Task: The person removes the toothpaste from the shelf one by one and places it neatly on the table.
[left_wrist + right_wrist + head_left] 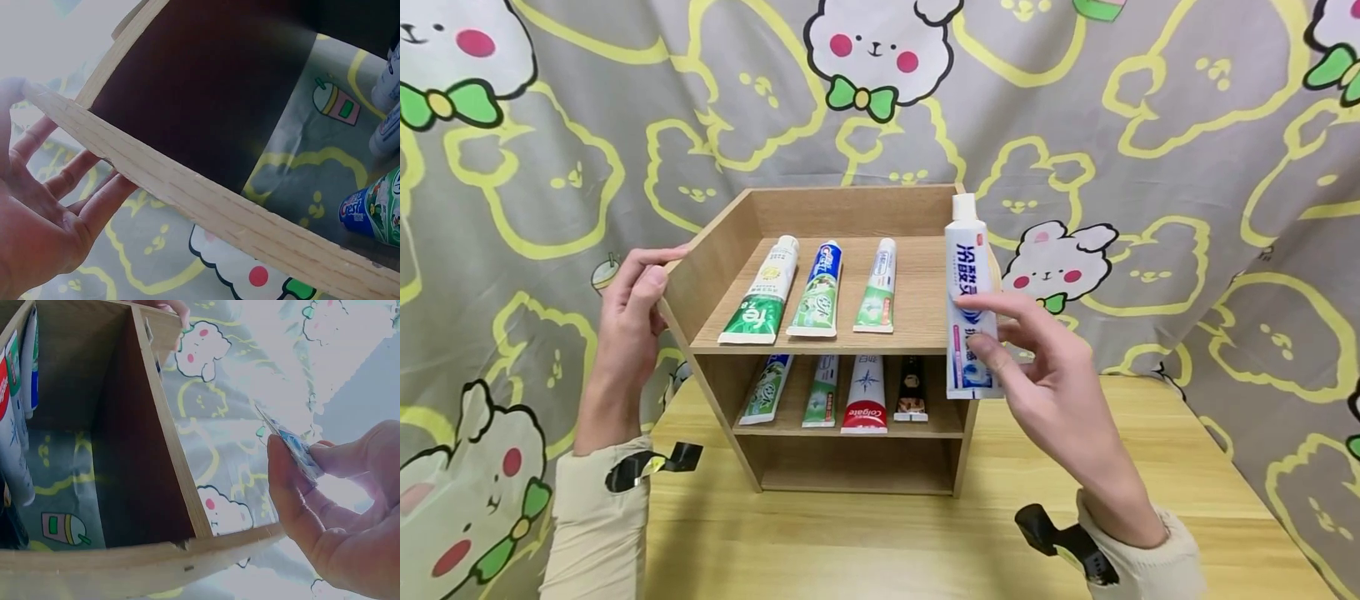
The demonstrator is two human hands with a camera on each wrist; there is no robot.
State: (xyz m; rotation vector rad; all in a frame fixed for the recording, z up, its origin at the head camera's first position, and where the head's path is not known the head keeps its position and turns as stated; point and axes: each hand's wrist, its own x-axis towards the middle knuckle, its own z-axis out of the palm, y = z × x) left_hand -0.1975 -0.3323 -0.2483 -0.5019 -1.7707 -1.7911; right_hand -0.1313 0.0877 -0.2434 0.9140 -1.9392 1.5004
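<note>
My right hand (1063, 379) pinches a white and blue toothpaste tube (964, 262), cap up, in front of the right end of the wooden shelf unit (859, 210). In the right wrist view the tube's crimped end (294, 447) shows edge-on between thumb and fingers. At the other side, my left hand (628, 333) grips the unit's left side panel (181, 165), thumb at its edge and fingers behind. Lying on the top shelf are a green and white tube (763, 292), a Crest tube (817, 292) and a smaller green and white tube (877, 287).
The middle shelf holds several tubes, among them a red and white Colgate tube (865, 396) and a black tube (912, 392). Below it is a bottom compartment (857, 467). The unit stands on a wooden table (820, 546) before a patterned curtain (1060, 108).
</note>
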